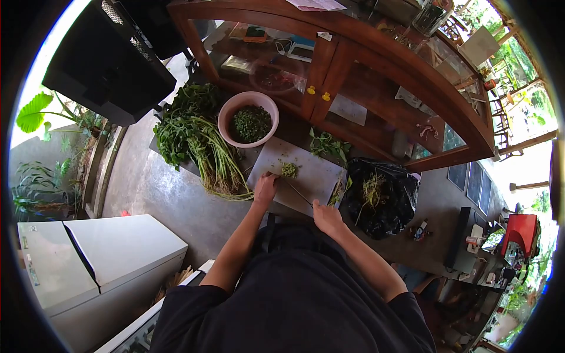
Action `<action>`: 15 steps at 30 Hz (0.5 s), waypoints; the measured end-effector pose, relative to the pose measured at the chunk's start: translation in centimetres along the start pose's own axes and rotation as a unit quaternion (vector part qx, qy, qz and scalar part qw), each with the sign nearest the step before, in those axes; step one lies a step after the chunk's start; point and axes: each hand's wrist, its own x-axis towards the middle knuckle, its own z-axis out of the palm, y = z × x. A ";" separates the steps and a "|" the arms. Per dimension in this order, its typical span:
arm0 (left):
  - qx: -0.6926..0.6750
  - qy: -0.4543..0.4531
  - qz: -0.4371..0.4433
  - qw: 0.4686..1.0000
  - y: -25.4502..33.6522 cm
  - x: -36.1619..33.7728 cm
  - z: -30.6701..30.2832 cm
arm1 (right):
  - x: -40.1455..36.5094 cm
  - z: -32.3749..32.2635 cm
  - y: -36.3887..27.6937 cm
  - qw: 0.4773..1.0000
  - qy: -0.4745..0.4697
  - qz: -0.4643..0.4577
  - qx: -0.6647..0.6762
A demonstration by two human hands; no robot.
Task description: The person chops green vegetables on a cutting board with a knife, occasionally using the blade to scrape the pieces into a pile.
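My right hand (pixel 328 216) is closed around the handle of a knife (pixel 299 193), whose thin blade slants up and left over the cutting board (pixel 272 157). At the board's left edge, my left hand (pixel 266 188) has its fingers drawn together near the blade's far end; what they hold, if anything, I cannot make out. A small heap of chopped greens (pixel 289 170) lies on the board just beyond the blade. Behind the board stands a pink bowl (pixel 222 119) with chopped dark green leaves (pixel 250 123) inside.
Left of the board lies a big pile of leafy stalks (pixel 200 135). Some loose leaves (pixel 329 145) rest at the board's far right. On the right is a black plastic bag (pixel 385 217) with root scraps (pixel 372 191). A wooden glass cabinet (pixel 321 65) stands behind, a white refrigerator (pixel 129 235) at left.
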 end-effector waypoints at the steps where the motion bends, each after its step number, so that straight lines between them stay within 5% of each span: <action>1: -0.003 0.008 0.007 1.000 0.2 0.0 -0.1 | 0.1 0.0 0.0 1.000 -0.001 0.000 0.000; 15: -0.004 -0.003 -0.020 1.000 0.3 -0.1 0.0 | 3.1 5.2 1.1 0.998 -0.055 0.012 0.042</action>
